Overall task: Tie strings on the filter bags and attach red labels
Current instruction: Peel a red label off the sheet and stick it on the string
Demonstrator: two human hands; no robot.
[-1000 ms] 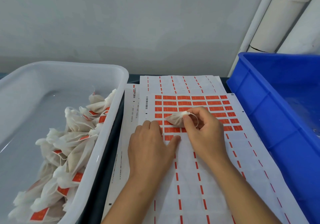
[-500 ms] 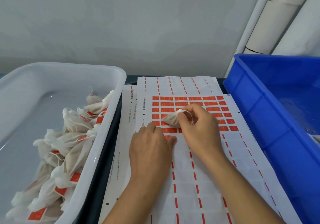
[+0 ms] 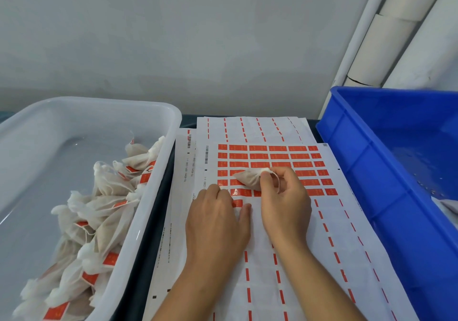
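The right hand (image 3: 285, 196) is pinching the tied neck of a filter bag (image 3: 247, 179) between thumb and forefinger, with the loose string (image 3: 277, 183) looping over its knuckles; the bag is lying on the label sheet (image 3: 272, 221), across the lower rows of red labels (image 3: 257, 156). The left hand (image 3: 215, 224) is lying palm down on the same sheet just beside the bag, fingers curled at the tips over the lowest red row, thumb stretched toward the right hand. Whether it already has a sticker lifted I cannot tell, as the fingertips are hiding it.

Compared with a second ago little is changing: both hands are staying in the same spot on the sheet, the right one turning slightly while the left fingertips keep working at the edge of a label. I judge that the tying is done for this bag and peeling is the step in hand; the sticker is thin, so it may curl or tear.

To the left of the sheet the white tub (image 3: 153, 172) is holding finished bags (image 3: 104, 196) with red tags, and to its right the blue crate (image 3: 371, 172) is standing
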